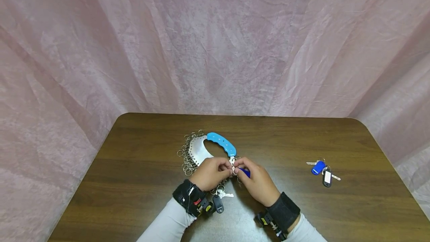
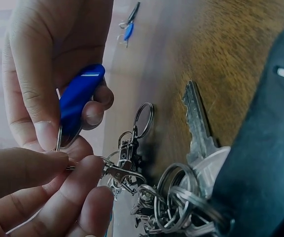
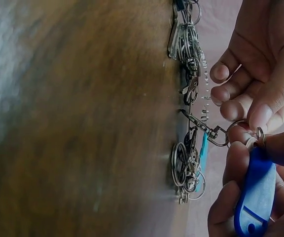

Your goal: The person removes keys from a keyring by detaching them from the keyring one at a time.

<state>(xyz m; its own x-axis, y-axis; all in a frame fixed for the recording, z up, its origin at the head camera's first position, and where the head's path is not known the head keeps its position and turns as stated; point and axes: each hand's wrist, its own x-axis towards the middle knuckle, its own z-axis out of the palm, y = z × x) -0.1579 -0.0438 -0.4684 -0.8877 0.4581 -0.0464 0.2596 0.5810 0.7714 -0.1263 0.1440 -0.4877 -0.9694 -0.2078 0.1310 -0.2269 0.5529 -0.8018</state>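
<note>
A curved metal key holder with a light-blue handle lies on the table, several clips and rings along its edge. My left hand pinches a key ring that hangs from one of its swivel clips. Close against it, my right hand pinches the small ring of a dark-blue key tag, the tag lying along its fingers. The fingertips hide where the two rings meet. Below my left wrist, a black key tag and a silver key hang on the holder's rings.
To the right on the wooden table lie another blue key tag and a black key tag with a white label, with keys beside them. A pink curtain stands behind the table.
</note>
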